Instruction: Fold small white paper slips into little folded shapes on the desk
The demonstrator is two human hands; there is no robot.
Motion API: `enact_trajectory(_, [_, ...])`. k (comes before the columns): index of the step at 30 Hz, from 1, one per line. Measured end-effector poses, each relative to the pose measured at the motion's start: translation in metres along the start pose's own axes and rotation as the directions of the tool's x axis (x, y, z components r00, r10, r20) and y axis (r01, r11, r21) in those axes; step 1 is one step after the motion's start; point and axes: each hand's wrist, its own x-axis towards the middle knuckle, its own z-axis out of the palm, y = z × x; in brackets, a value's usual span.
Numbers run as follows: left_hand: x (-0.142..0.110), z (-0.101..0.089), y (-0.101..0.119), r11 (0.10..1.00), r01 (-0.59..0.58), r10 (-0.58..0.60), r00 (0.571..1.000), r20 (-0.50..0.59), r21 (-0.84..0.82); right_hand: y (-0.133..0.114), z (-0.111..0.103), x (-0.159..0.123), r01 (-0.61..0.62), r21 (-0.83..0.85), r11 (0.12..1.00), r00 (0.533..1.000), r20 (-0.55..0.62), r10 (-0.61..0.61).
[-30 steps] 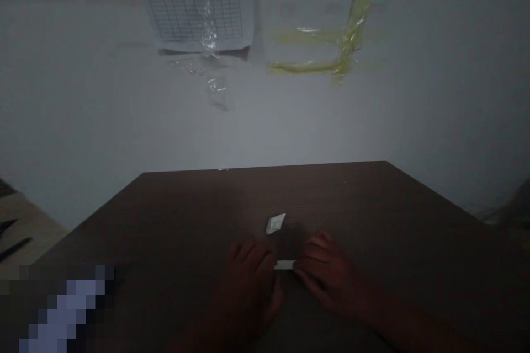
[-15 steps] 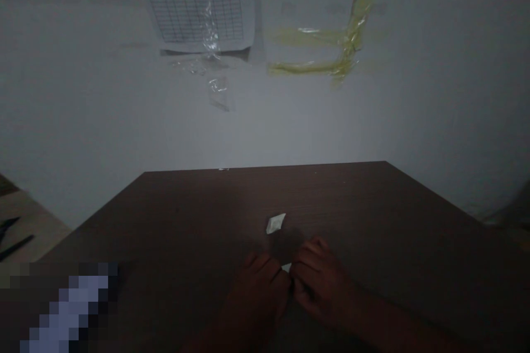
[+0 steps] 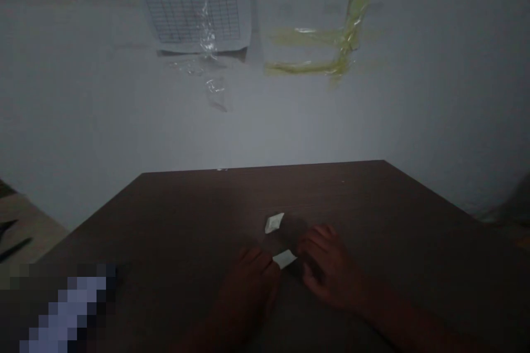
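Close above the brown table, my left hand [image 3: 252, 281] is closed, its fingers pinching the left end of a small whitish piece of paper [image 3: 285, 258]. Just off the right tip of that paper is my right hand [image 3: 327, 265]. Its fingers are loosely bent and its thumb stands apart from them, with nothing seen between. A second small pale scrap of paper [image 3: 274, 223] lies on the table beyond both hands. The dim light hides the fingertips of my left hand.
The brown table [image 3: 199, 204] meets a pale wall [image 3: 290, 127]. A printed sheet [image 3: 194, 5] and yellowed tape [image 3: 351, 22] are stuck on the wall. A blurred-out pale patch [image 3: 66, 309] covers the lower left. Dark objects [image 3: 14, 248] lie on a surface at far left.
My hands have moved apart, the right one to the right and slightly away, the left one slightly left. More of the paper between them now shows. The far scrap stays put.
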Motion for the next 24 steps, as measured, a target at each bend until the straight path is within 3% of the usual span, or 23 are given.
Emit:
enact_trajectory(7, [0.001,-0.005,0.009,1.000,0.010,-0.008,0.996,0.092,-0.015,-0.010,0.010,-0.005,0.117,0.030,0.993,0.981,0.152,-0.120])
enact_trajectory(17, [0.008,-0.017,0.023,0.997,0.081,-0.077,0.984,0.159,-0.015,-0.019,0.003,-0.001,0.186,0.076,0.980,0.975,0.111,-0.193])
enact_trajectory(24, [0.007,-0.025,0.007,0.990,0.138,-0.141,0.977,0.158,0.030,-0.003,-0.003,-0.003,0.164,0.048,0.985,0.976,0.134,-0.169])
